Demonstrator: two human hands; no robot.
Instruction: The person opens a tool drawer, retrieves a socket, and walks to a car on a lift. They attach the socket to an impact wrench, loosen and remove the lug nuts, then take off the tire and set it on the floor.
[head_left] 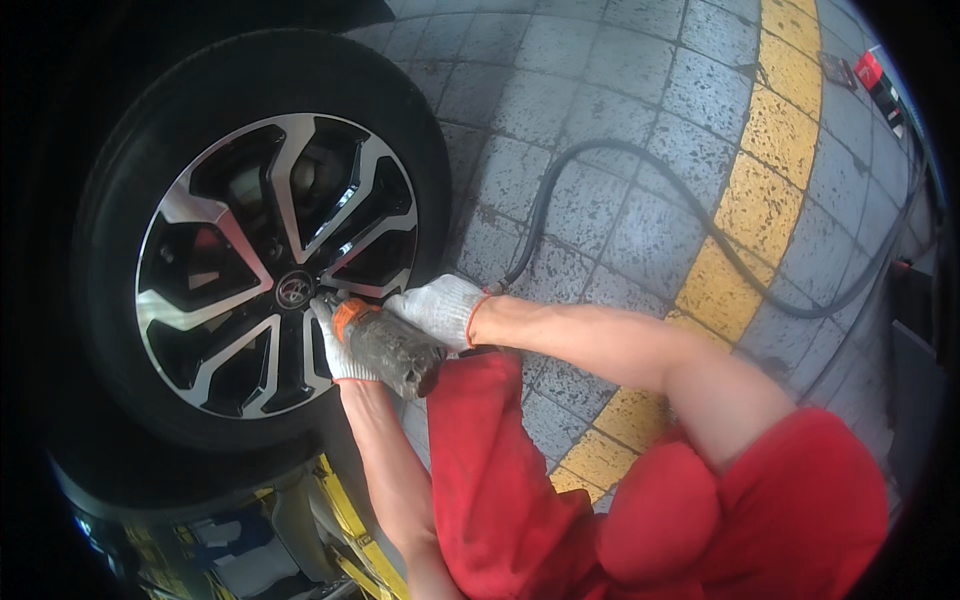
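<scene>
A car wheel (255,260) with a black tyre and a silver-and-black alloy rim fills the left. Both my hands wear white knit gloves. My left hand (335,345) cradles the front of a grey air impact wrench (385,345) with an orange collar, its nose pressed against the rim just right of the hub. My right hand (440,308) grips the wrench body from above and behind. My bare forearms come in from below and from the right.
A black air hose (640,170) loops from the wrench across grey paving tiles and a yellow painted line (760,190). A yellow lift arm (345,515) lies under the car. Red clothing (500,500) fills the lower right. Dark equipment (915,300) stands at the right edge.
</scene>
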